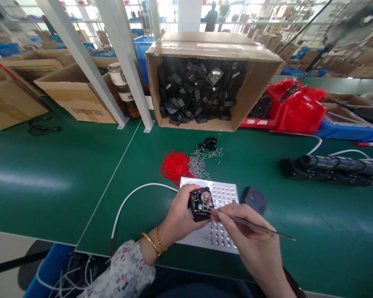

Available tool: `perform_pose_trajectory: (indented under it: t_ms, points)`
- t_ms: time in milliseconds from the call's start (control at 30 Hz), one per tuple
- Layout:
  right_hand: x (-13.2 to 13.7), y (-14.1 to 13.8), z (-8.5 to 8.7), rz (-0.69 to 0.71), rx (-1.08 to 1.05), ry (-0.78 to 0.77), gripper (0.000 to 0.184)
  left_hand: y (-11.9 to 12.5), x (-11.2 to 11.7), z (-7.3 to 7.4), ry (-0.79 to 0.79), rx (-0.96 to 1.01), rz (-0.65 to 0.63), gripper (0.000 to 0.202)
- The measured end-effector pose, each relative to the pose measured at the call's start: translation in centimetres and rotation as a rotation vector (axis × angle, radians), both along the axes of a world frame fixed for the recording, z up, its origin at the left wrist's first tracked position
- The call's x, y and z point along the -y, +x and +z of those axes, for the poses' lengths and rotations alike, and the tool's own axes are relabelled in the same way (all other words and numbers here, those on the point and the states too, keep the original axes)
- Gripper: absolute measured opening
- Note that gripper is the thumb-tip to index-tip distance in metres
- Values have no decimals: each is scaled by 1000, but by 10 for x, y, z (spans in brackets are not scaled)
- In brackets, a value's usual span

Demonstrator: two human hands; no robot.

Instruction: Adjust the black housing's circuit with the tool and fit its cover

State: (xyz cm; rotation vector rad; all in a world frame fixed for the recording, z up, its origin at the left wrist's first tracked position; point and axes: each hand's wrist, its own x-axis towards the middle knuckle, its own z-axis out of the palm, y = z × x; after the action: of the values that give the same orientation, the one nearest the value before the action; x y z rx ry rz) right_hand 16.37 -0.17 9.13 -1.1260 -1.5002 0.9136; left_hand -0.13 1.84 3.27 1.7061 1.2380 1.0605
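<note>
Your left hand (182, 208) is closed around a small open black case (195, 213), just below the middle of the frame. Your right hand (251, 238) pinches long silver tweezers (257, 226), and their tips reach into the case, by a small round silver piece (200, 206). A white sheet (194, 239) with rows of shiny dots lies under your hands on the green table (81, 161). Red wire (174, 165) and little metal pins (197, 165) sit above it, and a dark gray cover (254, 199) lies just to its right.
</note>
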Motion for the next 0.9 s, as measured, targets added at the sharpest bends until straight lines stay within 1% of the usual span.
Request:
perform_pose_trajectory:
  t_ms: [100, 300, 400, 533, 633, 733, 800, 833, 900]
  points:
    - [-2, 1, -1, -18, 11, 11, 8, 0, 0, 0, -3, 8, -3, 66]
    - [-7, 1, 5, 18, 36, -16, 9, 1, 0, 4, -9, 19, 5, 65]
    - [-7, 4, 1, 2, -57, -97, 3, 1, 0, 6, -28, 14, 15, 63]
    - [-8, 8, -6, 14, -246, -269, 9, 1, 0, 5, -28, 5, 14, 64]
    - [-10, 10, -9, 40, -305, -330, 14, 0, 0, 4, -36, 3, 11, 65]
    - [-10, 16, -9, 34, -310, -371, 18, -1, -1, 6, -47, 5, 9, 66]
    - [-10, 26, -8, -26, -250, -319, 17, -1, -1, 7, -55, 9, 4, 66]
    - [-10, 34, -7, -79, -202, -259, 17, -1, -1, 8, -60, 14, 3, 66]
    - [-12, 54, -4, -228, -82, -110, 22, -1, -1, 8, -69, 21, 0, 67]
